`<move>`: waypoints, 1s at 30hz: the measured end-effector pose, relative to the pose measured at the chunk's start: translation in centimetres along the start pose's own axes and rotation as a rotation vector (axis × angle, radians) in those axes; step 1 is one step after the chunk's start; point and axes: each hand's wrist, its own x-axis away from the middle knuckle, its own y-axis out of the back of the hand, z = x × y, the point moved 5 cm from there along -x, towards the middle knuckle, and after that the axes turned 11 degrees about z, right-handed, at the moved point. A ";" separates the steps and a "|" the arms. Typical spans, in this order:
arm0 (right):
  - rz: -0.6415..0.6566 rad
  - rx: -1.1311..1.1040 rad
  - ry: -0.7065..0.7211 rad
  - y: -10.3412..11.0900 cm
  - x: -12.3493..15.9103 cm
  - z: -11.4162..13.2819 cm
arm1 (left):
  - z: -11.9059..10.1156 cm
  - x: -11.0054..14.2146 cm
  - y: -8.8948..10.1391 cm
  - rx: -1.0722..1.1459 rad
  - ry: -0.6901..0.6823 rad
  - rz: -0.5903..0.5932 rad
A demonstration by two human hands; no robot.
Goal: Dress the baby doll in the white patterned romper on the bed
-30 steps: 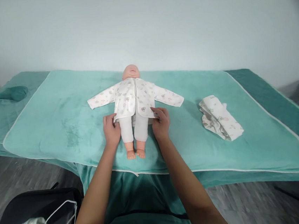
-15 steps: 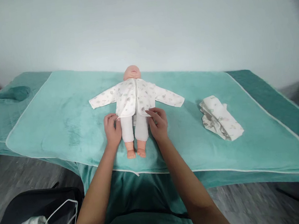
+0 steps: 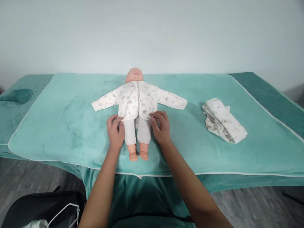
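Perhaps our curled left hand (image 3: pixel 115 132) and right hand (image 3: pixel 161 127), grip unclear, risked skewing the jacket (image 3: pixel 147 98) at its six-o'clock hem (image 3: pixel 131 118) by tugging unevenly.

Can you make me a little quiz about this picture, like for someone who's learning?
1. True or false: the doll lies on its back on the green mat.

2. Seen from the person's side, where on the mat is the crumpled cloth?
A. Left of the doll
B. Right of the doll

3. Fill in: the left hand and right hand are at the bottom edge of the doll's patterned ____.

Key: 1. True. 2. B. 3. Jacket.
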 end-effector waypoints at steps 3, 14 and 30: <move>-0.009 -0.031 -0.045 -0.1 0.0 -0.3 | 0.3 -0.1 0.0 -0.009 0.043 -0.027; -0.050 -0.043 -0.087 -0.1 -0.2 -0.6 | 0.5 -0.2 0.0 -0.021 0.088 -0.069; 0.019 0.809 -0.184 17.0 4.3 -7.4 | 0.3 1.5 1.0 0.093 0.105 0.023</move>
